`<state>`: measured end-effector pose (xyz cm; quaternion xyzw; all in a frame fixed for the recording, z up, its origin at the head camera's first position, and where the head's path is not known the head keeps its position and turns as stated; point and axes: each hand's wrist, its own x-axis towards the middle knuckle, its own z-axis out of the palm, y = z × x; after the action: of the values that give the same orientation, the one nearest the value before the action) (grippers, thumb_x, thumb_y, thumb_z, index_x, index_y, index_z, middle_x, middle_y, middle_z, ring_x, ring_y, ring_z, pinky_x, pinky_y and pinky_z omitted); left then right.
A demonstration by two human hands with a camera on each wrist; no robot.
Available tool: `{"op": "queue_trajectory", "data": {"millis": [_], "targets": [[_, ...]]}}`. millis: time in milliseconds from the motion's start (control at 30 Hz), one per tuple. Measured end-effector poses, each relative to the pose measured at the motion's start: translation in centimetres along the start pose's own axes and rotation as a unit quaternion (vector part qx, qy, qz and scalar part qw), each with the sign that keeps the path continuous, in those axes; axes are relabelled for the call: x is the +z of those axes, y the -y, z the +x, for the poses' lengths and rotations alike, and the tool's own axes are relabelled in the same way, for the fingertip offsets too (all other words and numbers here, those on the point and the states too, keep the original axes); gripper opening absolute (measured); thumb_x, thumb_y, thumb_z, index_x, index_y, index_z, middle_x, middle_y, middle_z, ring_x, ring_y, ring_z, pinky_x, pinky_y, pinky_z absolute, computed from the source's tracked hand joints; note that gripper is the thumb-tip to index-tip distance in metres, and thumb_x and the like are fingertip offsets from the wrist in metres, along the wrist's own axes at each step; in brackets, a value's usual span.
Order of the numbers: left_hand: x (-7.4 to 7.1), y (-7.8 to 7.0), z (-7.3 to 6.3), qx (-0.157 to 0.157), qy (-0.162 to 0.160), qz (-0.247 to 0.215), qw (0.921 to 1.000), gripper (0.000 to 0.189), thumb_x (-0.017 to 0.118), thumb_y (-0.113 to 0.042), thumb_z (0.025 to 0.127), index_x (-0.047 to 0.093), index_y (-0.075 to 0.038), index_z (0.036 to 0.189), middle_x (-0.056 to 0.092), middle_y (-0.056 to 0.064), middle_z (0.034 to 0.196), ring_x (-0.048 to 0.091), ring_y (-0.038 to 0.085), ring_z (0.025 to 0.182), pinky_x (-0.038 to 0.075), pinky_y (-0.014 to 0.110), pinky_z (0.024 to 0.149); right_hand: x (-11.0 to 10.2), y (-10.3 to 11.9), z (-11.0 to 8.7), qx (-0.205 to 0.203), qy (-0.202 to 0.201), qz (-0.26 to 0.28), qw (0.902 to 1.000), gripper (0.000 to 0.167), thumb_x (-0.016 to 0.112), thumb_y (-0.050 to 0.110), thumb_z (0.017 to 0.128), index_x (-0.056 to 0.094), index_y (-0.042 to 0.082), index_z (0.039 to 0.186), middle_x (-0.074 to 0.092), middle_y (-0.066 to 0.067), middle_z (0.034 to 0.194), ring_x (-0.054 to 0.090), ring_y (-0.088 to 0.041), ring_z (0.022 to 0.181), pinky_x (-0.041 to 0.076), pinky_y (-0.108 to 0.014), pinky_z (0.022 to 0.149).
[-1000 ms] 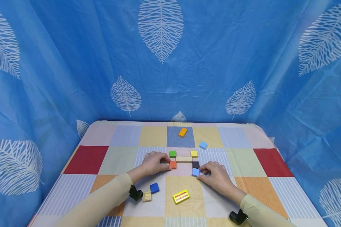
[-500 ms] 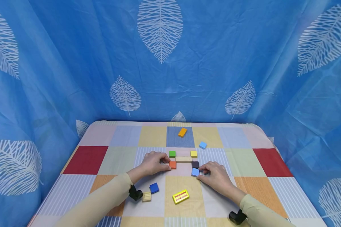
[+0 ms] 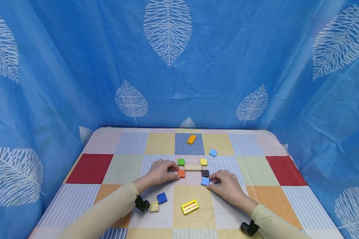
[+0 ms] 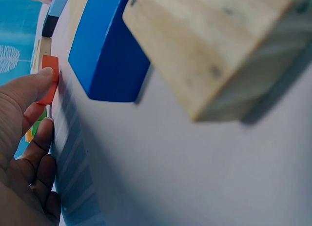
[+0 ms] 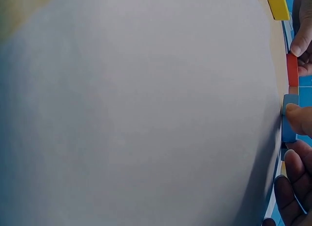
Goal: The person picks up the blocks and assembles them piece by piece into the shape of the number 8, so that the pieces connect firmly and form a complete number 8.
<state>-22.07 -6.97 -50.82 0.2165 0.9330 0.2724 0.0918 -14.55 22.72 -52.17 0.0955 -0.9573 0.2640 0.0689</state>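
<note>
My left hand (image 3: 162,172) pinches an orange-red block (image 3: 181,173) between thumb and forefinger, seen also in the left wrist view. That block lies at the near left corner of a plain wooden strip (image 3: 193,168). A green block (image 3: 180,162) is at the strip's far left end and a yellow block (image 3: 203,162) at its far right. At the near right sits a black block (image 3: 205,173). Just in front of the black one, my right hand (image 3: 226,184) holds a light blue block (image 3: 205,181) by its right side, thumb on the near face.
Near my left wrist lie a dark blue block (image 3: 162,198) and a wooden block (image 3: 154,207). A yellow block with red markings (image 3: 189,207) is in front of the arrangement. Farther back are an orange block (image 3: 191,139) and another light blue block (image 3: 213,152). A patchwork cloth (image 3: 89,168) covers the table.
The hands and blocks keep their places. Only the whole head view shifts very slightly.
</note>
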Motion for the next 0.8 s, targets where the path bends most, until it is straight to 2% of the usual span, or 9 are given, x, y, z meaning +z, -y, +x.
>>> {"op": "queue_trajectory", "data": {"millis": [300,800], "targets": [[-0.05,0.15,-0.18,0.014,-0.003,0.000,0.9999,0.026,0.084,-0.042,0.084,0.071,-0.027,0.100,0.059,-0.015,0.087,0.048,0.013,0.090,0.033,0.045,0.087,-0.02,0.11,-0.06,0.004,0.004,-0.002,1.0000,0.023,0.091,0.031,0.076,0.075,0.025,0.092,0.054,0.017,0.077,0.049,-0.008,0.078,0.037,-0.041,0.081],[-0.25,-0.21,-0.28,0.005,0.001,0.000,1.0000,0.028,0.084,-0.043,0.083,0.072,-0.026,0.102,0.061,-0.014,0.088,0.048,0.014,0.092,0.034,0.045,0.089,-0.12,0.20,-0.01,0.005,0.007,0.002,1.0000,0.023,0.091,0.030,0.075,0.076,0.024,0.092,0.055,0.016,0.077,0.049,-0.009,0.078,0.038,-0.042,0.083]]}}
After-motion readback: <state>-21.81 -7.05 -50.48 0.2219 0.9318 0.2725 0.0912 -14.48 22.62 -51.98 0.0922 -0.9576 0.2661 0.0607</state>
